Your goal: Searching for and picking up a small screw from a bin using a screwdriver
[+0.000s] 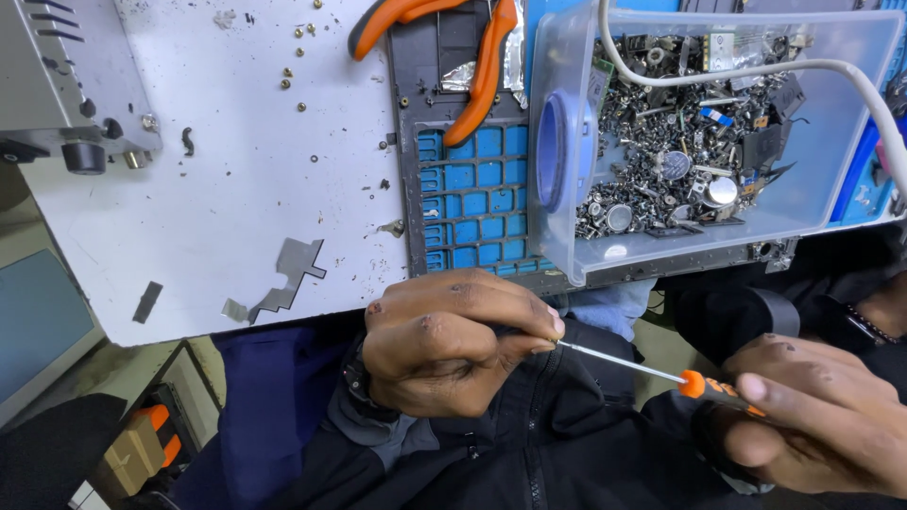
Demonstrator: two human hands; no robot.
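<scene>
My left hand (444, 345) is curled into a fist below the table edge, its fingertips pinching the tip of a thin metal screwdriver shaft (619, 361). What sits under the fingertips is hidden. My right hand (822, 425) grips the screwdriver's orange and black handle (723, 389) at the lower right. Both hands hover over my dark jacket (529, 453). A dark laptop frame (463, 179) with blue squares showing through its grid lies on the white table just above my left hand.
A clear plastic bin (831, 142) of several screws and metal scraps rests on the frame, a white cable (756, 71) crossing it. Orange-handled pliers (482, 66) lie at the top. Brass nuts (293, 80), a metal bracket (288, 274) and a grey device (66, 85) sit left.
</scene>
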